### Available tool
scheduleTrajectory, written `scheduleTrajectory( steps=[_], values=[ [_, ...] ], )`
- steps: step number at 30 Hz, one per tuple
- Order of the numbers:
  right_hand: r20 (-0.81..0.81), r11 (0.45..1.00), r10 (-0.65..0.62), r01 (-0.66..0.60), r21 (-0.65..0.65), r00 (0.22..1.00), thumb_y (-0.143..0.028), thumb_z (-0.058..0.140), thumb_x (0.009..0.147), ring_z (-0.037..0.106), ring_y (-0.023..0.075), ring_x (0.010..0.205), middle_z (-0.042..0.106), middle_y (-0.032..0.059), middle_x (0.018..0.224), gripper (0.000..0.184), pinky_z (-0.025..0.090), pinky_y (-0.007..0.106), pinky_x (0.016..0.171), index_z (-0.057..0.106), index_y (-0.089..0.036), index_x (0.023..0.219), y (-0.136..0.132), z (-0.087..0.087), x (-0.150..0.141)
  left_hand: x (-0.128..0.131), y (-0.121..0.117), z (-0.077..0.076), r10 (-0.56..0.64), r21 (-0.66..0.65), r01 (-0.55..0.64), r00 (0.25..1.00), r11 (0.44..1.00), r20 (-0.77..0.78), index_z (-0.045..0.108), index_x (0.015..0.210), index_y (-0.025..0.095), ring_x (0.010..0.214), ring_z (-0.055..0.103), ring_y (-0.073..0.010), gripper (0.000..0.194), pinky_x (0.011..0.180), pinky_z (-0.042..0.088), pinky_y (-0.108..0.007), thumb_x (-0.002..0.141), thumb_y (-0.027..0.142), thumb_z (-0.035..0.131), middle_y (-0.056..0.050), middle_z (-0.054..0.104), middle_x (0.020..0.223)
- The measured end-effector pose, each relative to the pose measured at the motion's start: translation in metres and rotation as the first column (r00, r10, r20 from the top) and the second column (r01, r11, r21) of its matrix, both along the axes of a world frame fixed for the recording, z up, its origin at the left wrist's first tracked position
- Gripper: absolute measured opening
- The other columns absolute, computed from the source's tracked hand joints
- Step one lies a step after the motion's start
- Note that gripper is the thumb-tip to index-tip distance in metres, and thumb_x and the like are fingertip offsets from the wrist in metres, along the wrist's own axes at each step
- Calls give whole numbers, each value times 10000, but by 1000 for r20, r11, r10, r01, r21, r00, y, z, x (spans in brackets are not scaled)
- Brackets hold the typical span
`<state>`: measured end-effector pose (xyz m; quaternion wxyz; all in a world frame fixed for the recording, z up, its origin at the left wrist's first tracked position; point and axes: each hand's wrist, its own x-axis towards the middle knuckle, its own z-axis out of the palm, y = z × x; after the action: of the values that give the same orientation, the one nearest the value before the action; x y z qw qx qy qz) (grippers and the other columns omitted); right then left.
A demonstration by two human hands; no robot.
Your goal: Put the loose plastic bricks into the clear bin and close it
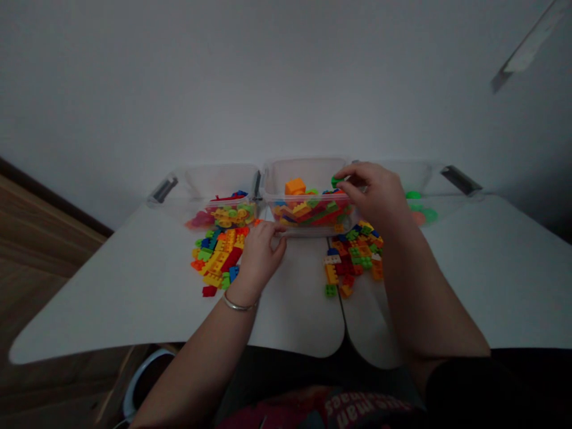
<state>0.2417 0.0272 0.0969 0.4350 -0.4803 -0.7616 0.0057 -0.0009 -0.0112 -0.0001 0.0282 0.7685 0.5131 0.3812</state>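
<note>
**Item:** right hand (373,193), thumb and fingers nearly closed in a pinch on a green plastic piece (335,182), held just above the middle clear plastic bin (308,170). **Item:** left hand (263,253), fingers curled over that bin's front rim (clasping or merely resting, cannot tell). **Nearby:** two piles of loose toy bricks (217,256) (353,256) on a white table (134,286), either side of the front of the bin. **Risks:** a slackened pinch could drop the piece; uneven pressure on the rim could tip the bin and spill bricks.
</note>
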Motion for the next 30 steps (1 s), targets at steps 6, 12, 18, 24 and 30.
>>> scheduleTrajectory(
  steps=[6,12,18,24,30],
  values=[
    [140,993,8,8,-115,990,-212,537,848,639,205,876,727,54,942,206,489,368,815,733,-209,912,12,-11,-1,-5,-4,4,302,12,-313,907,950,-292,641,1014,185,976,574,-309,206,849,443,-441,844,279,571,-131,636,1028],
    [347,976,-33,105,-189,937,-321,462,931,634,216,747,730,89,825,317,432,338,688,725,-181,823,8,-10,-4,-6,-8,4,445,70,-462,787,884,-428,639,1059,136,980,553,-371,324,809,412,-475,836,356,555,-192,617,1002],
    [408,978,-55,132,-163,912,-349,402,966,643,238,769,738,108,868,363,409,344,694,721,-179,929,6,-11,-9,-4,-10,5,423,-2,-484,767,875,-482,643,1067,109,951,580,-383,356,770,414,-481,859,364,505,-212,621,1007],
    [338,978,-45,110,-176,940,-325,397,964,638,242,824,725,103,893,345,425,349,735,706,-177,925,7,-11,-7,-5,-9,5,359,-85,-465,776,881,-519,663,1044,118,920,628,-373,327,757,432,-470,875,344,497,-207,668,1003],
    [177,996,-50,64,-70,983,-273,403,945,639,235,944,725,90,985,306,461,370,838,695,-185,930,4,-7,-8,-6,-6,3,262,-117,-373,810,920,-524,682,1010,157,906,655,-331,255,809,443,-462,887,294,506,-161,707,980]
  ],
)
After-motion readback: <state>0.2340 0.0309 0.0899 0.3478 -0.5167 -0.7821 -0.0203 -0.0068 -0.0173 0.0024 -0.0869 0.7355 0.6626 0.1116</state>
